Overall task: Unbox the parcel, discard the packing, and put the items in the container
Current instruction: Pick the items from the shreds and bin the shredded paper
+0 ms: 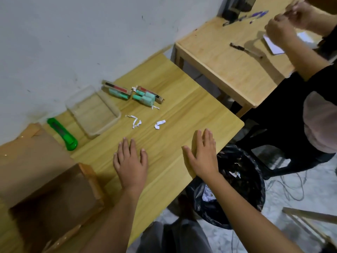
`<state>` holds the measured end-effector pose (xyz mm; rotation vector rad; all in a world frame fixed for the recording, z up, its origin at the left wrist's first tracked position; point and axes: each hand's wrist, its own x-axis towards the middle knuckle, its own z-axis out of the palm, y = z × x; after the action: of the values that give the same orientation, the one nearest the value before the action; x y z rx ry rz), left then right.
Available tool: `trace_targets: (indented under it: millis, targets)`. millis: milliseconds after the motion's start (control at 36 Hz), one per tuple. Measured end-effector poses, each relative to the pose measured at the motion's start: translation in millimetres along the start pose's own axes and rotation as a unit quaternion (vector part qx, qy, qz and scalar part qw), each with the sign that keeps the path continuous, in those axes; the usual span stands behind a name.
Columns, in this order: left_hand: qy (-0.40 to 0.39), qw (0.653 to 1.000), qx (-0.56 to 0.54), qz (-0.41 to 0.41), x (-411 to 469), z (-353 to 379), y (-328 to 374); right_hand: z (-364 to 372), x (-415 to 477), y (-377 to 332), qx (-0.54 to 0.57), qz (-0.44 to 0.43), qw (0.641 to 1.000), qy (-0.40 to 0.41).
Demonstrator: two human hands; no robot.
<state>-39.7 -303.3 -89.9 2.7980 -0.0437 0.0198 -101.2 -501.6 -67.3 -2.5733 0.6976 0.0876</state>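
Resting flat on the wooden surface (182, 110), both hands hold nothing: left hand (130, 165) and right hand (202, 156), fingers spread. The opened parcel (45, 189) sits at eight o'clock, the empty clear container (116, 116) at eleven. The boxed green items (133, 93) at twelve look light and stiff; grip their cardboard sides. Paper scraps (135, 122) look flimsy. No writing is legible.

Plain workroom: bare wall (73, 33), wooden tables (182, 110), lined bin (242, 179).

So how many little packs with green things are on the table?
2. One pack lies by the wall, just past the clear tub. The other pack lies right of it, touching. None seem hidden, but the box blocks some table.
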Motion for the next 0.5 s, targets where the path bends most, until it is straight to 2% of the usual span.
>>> trace_targets:
  millis: [278,500]
  targets:
    - [0.006,0.999,0.012,-0.029,2.1,0.8,1.8,15.0,56.4,-58.6,0.026,-0.125,0.991,-0.04]
    - [0.021,0.999,-0.013,-0.034,3.1,-0.2,0.4,39.1,84.1,-113.6,0.082,-0.11,0.99,-0.018]
